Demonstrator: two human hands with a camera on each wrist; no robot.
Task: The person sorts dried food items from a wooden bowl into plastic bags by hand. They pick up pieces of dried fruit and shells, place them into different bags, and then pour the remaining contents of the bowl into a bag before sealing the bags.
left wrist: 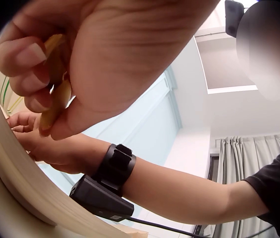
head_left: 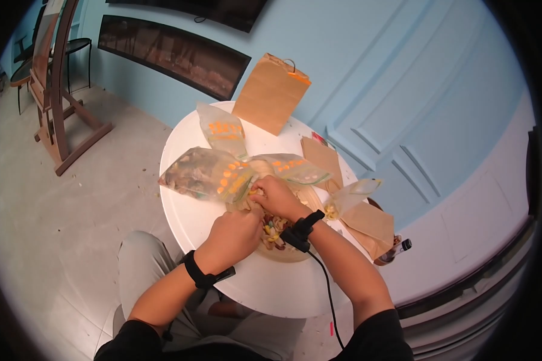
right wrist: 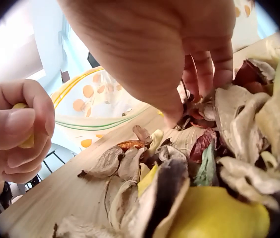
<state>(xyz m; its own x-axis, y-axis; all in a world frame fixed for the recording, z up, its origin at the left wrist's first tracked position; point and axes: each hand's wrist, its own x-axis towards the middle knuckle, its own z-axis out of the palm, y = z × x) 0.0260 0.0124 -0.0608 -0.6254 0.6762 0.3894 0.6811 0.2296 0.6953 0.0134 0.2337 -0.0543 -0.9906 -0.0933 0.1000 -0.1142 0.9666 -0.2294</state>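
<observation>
In the head view my left hand is over the near left side of a round, pale wooden tray. Its curled fingers hold yellow dried pieces, seen between fingers and palm in the left wrist view. Just beyond, my right hand reaches down into the tray. Its thumb and fingertips pinch a dark dried piece in the right wrist view. Around them lies a potpourri-like heap of tan shrivelled slices, dark red bits and a large smooth yellow piece.
Clear zip bags with orange dots lean round the tray's far side on a white round table. A small zip bag and folded brown paper lie to the right. A brown paper bag stands at the back.
</observation>
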